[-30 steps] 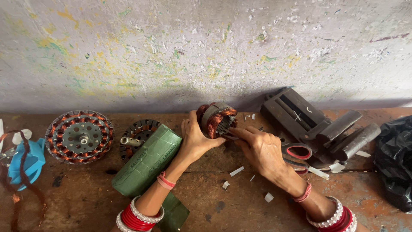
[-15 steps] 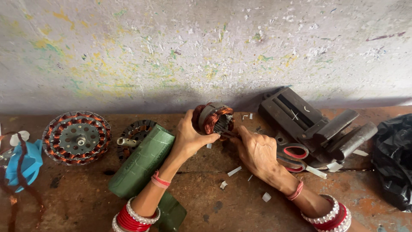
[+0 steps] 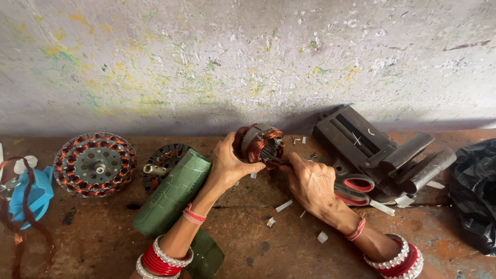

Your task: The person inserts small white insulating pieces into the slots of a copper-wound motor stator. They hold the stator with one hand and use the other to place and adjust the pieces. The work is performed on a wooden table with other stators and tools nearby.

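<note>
My left hand (image 3: 227,165) grips a small motor stator (image 3: 258,143) with copper windings, holding it upright on the rusty workbench (image 3: 289,243). The fingertips of my right hand (image 3: 310,183) pinch at the stator's lower right edge, at the slots. Both wrists wear red and white bangles. Scraps of white paper lie on the bench below the hands.
A roll of green insulating sheet (image 3: 173,194) lies under my left forearm. Two wound fan stators (image 3: 95,164) (image 3: 163,160) sit to the left, a blue cloth (image 3: 33,194) at the far left. Red-handled scissors (image 3: 356,186), a dark metal tool (image 3: 377,150) and a black bag (image 3: 475,191) lie right.
Both hands and the small stator have shifted slightly left in view. The right fingers stay at the stator's edge.
</note>
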